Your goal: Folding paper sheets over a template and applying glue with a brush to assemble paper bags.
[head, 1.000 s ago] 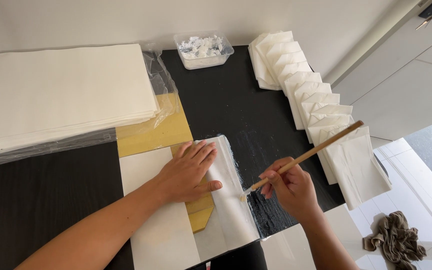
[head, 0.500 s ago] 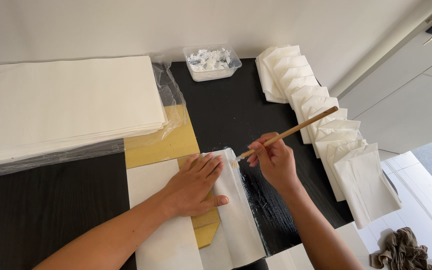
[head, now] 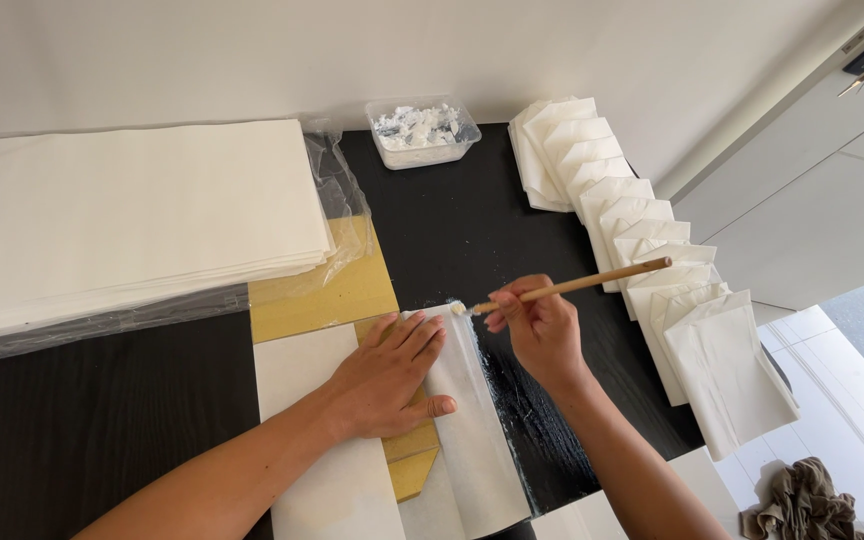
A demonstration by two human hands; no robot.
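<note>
now your right hand, pinching the thin wooden brush, has slid up to the top corner of the folded white paper sheet; your left hand stays spread flat on it.

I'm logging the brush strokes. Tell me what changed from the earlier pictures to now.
The right hand, gripping the wooden brush throughout, carried its tip up the white paper strip, from partway down its right edge to the top corner. The left hand stayed flat on the folded paper, holding it down. The paper stack, tub and row of folded sheets stayed put.
</note>
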